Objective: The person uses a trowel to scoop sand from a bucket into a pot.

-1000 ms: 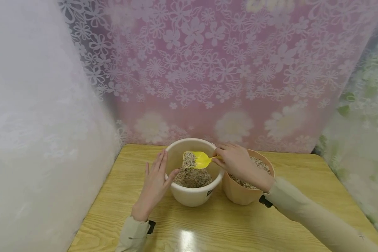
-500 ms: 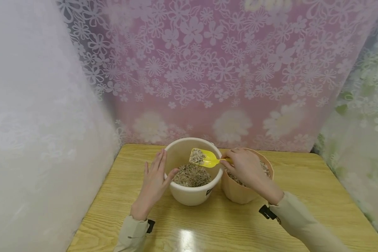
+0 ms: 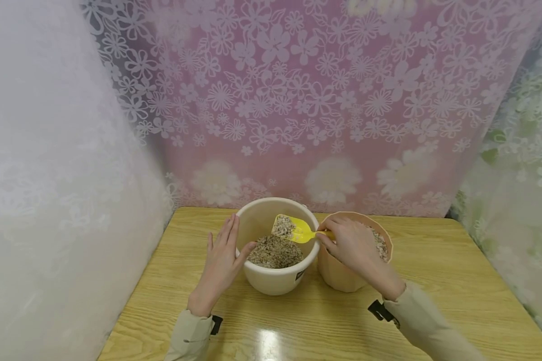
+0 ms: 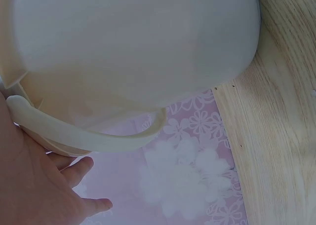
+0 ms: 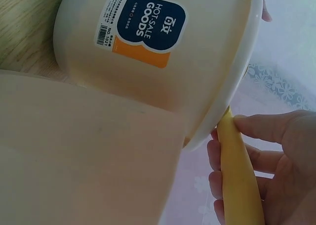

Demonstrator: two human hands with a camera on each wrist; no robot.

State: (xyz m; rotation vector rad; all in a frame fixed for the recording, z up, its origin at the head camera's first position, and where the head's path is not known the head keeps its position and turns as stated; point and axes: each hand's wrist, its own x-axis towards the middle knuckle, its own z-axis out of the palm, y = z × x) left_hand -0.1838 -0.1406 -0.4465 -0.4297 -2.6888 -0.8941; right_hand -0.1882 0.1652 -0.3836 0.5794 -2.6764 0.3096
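Note:
A white bucket (image 3: 271, 282) stands on the table, partly filled with a speckled grainy material (image 3: 275, 254). My left hand (image 3: 218, 268) rests at its left rim, fingers straight and thumb over the edge. In the left wrist view, the bucket's carrying handle (image 4: 94, 138) hangs beside that hand. My right hand (image 3: 353, 245) grips a small yellow shovel (image 3: 301, 231) by its handle, with fingers curled round it in the right wrist view. The blade lies over the bucket's opening, bearing a little heap of pale grains (image 3: 283, 225).
Close on the bucket's right stands a peach-coloured pot (image 3: 343, 276) with similar grains (image 3: 381, 245), partly covered by my right hand. Both containers are on a wooden table (image 3: 198, 225). Flowered sheets hang behind and at both sides. The bucket bears a blue and orange label (image 5: 148, 25).
My right hand and the yellow shovel have shifted right, from over the bucket's middle towards its right rim, and dipped slightly since half a second ago. The left hand stays in place.

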